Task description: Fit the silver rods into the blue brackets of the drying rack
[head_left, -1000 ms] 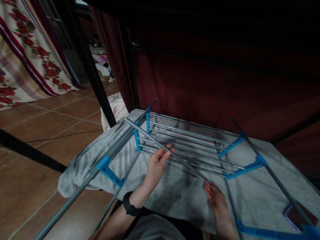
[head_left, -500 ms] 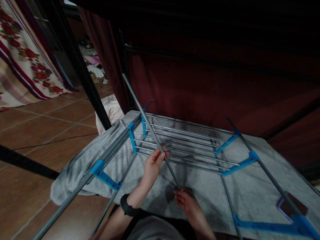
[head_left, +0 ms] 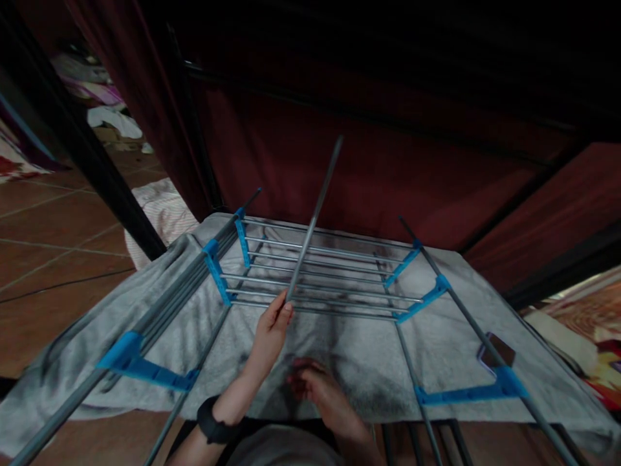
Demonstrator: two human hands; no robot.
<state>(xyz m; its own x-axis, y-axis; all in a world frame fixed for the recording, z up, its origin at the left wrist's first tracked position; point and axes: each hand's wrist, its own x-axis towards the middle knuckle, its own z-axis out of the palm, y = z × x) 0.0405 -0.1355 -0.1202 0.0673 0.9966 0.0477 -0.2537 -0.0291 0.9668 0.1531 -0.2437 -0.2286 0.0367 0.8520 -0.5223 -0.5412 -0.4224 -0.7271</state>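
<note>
A thin grey metal tube (head_left: 314,223) slants up and away, its lower part in my left hand (head_left: 272,330), whose fingers are closed round it. My right hand (head_left: 324,391) is below and to the right, apart from the tube, its blurred fingers loosely curled and apart. I see nothing in it. Around both hands stands a rack frame of grey tubes with blue plastic brackets (head_left: 145,369). Several thin cross rods (head_left: 320,283) span its far part, behind my left hand. Another blue bracket (head_left: 470,393) joins the tubes on the right.
The frame stands over a grey blanket (head_left: 359,362). A phone (head_left: 495,353) lies on it by the right-hand tubes. Dark red curtain (head_left: 388,188) hangs behind. A black post (head_left: 92,155) rises at the left, beside the tiled floor (head_left: 58,259). Dark bars (head_left: 412,443) show at the bottom.
The held tube has swung from leaning left to leaning right. My right hand has come away from its lower end. The view has turned to the right.
</note>
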